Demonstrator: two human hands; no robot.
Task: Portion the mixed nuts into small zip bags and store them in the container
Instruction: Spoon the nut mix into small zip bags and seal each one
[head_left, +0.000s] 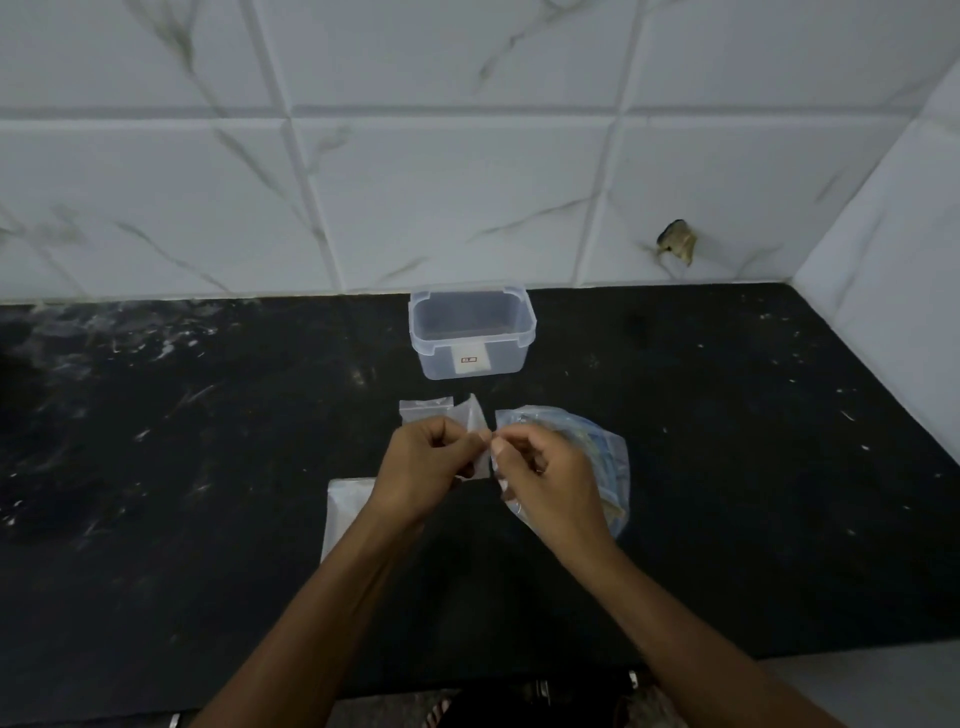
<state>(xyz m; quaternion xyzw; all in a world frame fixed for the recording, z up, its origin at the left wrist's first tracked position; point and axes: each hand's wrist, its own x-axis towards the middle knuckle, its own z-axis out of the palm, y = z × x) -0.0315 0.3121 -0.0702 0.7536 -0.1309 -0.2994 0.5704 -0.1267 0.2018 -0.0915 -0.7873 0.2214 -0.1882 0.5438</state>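
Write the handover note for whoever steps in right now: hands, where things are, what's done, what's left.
Hands: left hand and right hand both pinch one small zip bag between them above the counter; it looks empty.
Things: open container stands at the back by the wall, nothing visible inside. More small bags lie just in front of it. The big nut bag lies under the right hand. A white flat item, possibly the lid, lies under the left forearm.
Done: no filled bags seen.
Left: fill, seal, store all portions.
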